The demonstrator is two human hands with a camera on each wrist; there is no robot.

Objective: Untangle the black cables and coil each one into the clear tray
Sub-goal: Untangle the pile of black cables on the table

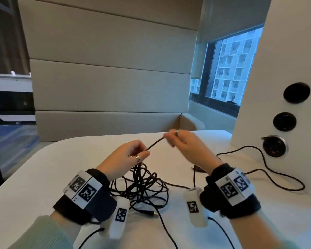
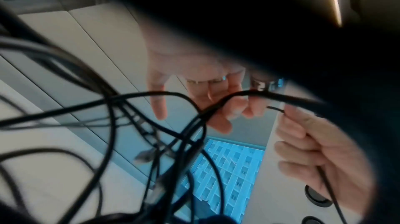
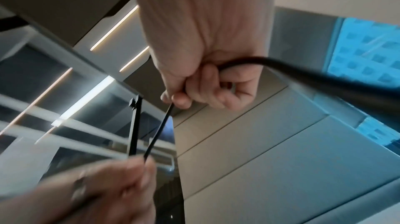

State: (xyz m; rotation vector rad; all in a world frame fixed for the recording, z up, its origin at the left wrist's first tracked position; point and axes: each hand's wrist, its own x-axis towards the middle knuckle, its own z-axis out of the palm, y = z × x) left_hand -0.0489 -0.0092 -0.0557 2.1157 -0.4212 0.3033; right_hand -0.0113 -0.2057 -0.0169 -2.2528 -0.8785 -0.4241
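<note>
A tangle of black cables (image 1: 142,187) lies on the white table (image 1: 43,177) between my wrists. My left hand (image 1: 144,151) is raised above it and pinches one strand, with several loops hanging below its fingers. My right hand (image 1: 171,138) pinches the same strand a little further along, so a short taut length of black cable (image 1: 154,143) runs between the two hands. In the left wrist view, my left hand (image 2: 233,107) holds the bunched strands, and my right hand (image 2: 303,142) grips a thin lead. In the right wrist view, my right hand (image 3: 179,102) is closed on the cable (image 3: 160,131). No clear tray is in view.
A white panel (image 1: 285,51) with round sockets stands at the right. One black lead (image 1: 276,177) curves across the table from the lowest socket (image 1: 275,146). A USB plug (image 1: 151,212) lies near the table's front. A padded booth wall (image 1: 106,87) stands behind the table.
</note>
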